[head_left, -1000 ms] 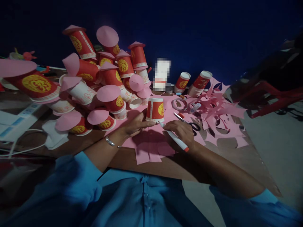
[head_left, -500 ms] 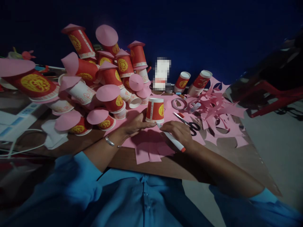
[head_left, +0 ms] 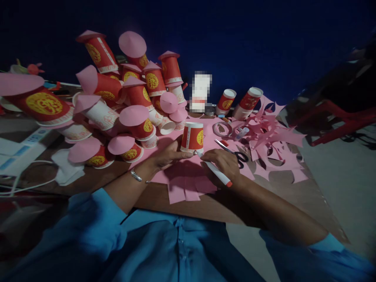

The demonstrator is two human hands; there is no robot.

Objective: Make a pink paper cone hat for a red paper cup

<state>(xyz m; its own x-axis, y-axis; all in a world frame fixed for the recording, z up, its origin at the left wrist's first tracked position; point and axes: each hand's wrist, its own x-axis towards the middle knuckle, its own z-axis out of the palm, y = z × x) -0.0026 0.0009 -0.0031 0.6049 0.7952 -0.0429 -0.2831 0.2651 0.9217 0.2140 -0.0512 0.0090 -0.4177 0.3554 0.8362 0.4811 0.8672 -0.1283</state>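
Near the table's (head_left: 152, 199) front edge, left hand (head_left: 167, 156) holds cup (head_left: 192, 137) low; right hand (head_left: 223, 162) grips marker (head_left: 216, 172). Brace cup against turning; guide marker lightly.

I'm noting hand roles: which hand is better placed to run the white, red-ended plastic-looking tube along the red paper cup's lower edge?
Probably the right hand: it holds the tube, its narrow end near the cup. The left hand is at the cup's lower edge, seemingly steadying it.
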